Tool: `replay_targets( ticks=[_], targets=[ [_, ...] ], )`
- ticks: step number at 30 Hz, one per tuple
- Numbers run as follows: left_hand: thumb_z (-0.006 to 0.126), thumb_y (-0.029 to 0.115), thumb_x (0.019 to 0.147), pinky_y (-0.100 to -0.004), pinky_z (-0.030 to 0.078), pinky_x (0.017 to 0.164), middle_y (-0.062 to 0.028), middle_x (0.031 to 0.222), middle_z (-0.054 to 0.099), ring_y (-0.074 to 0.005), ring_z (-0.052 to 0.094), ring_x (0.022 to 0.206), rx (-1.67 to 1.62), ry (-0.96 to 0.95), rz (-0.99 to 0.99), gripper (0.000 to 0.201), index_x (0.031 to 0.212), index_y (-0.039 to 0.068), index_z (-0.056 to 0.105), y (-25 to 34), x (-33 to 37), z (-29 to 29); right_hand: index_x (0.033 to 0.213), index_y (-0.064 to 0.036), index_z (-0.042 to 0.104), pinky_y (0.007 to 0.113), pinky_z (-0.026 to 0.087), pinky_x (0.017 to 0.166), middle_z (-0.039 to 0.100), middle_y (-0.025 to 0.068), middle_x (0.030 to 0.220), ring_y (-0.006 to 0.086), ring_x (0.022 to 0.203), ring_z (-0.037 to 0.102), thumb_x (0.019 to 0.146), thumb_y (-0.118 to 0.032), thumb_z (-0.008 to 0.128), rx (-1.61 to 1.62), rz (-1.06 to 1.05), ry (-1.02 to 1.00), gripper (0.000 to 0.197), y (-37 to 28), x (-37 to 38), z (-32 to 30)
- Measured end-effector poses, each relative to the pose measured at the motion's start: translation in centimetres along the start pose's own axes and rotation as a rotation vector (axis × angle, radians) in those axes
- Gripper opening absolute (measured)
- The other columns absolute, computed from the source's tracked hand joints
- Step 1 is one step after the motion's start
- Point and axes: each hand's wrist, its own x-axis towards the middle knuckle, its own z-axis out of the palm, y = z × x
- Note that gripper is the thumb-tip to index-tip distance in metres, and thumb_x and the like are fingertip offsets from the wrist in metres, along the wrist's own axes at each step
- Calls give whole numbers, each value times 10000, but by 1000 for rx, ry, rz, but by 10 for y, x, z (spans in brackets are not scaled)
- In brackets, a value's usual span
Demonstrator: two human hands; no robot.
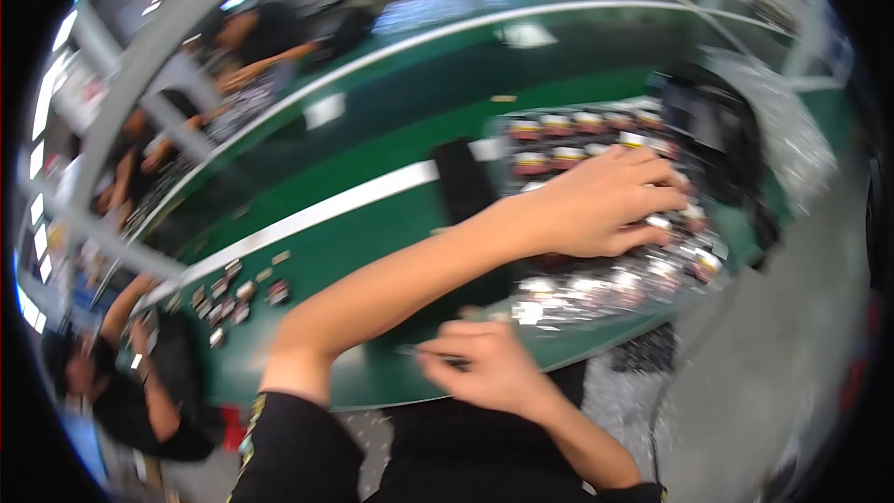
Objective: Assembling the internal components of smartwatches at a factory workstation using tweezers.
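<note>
My left arm crosses in front of me to the right. My left hand [610, 200] hangs over a clear plastic tray [582, 312] of small parts. Its thumb and fingers are apart and point down at the parts; nothing shows between them, though motion blurs the fingertips. The parts [559, 123] look dark red and black with whitish tops, set in rows. Close to the bench's front edge, my right hand [489, 363] is closed around a thin dark object [456, 362]. A narrow tip seems to stick out to its left; blur hides its kind.
A dark strip [463, 182] lies on the green bench [345, 270] left of the tray. Several small loose parts [223, 303] lie farther left. Black equipment [717, 126] with a cable and clear plastic wrap [778, 130] are at the right. A co-worker [140, 382] sits at the left.
</note>
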Motion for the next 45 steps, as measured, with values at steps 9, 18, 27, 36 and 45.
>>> replay_targets(
  ticks=[9,18,27,36,45],
  targets=[
    [815,302,944,-523,531,1066,-148,1383,681,-390,630,1313,1044,-9,-972,481,1372,107,717,-21,-318,-207,1001,-5,850,329,445,503,679,81,720,179,532,596,880,-67,840,-37,116,-36,137,-13,7,-3],
    [760,262,1028,-461,577,977,-175,1162,714,-357,715,1131,851,236,-1388,370,1322,50,687,6,-484,-280,1012,-7,864,271,380,482,701,53,700,97,520,559,856,-16,856,-72,152,-35,156,-16,8,3],
    [863,87,886,-469,496,1139,-97,1416,723,-333,647,1303,-178,-85,-801,629,1485,73,672,92,-279,-138,1019,7,866,253,347,480,687,35,688,64,502,516,852,16,862,-59,215,62,168,-16,14,-2],
    [1021,272,657,-435,509,1005,-116,1246,704,-340,659,1152,197,-1,-922,770,1319,36,707,114,-267,-120,1027,11,864,253,328,470,671,33,686,59,500,496,844,7,875,-71,185,78,184,-7,15,-3],
    [984,228,681,-417,509,966,-107,1214,692,-312,651,1111,205,22,-921,676,1285,52,739,122,-263,-109,1026,18,864,242,332,478,678,38,693,53,505,494,843,19,875,-90,194,81,184,-9,13,-3]
  ],
)
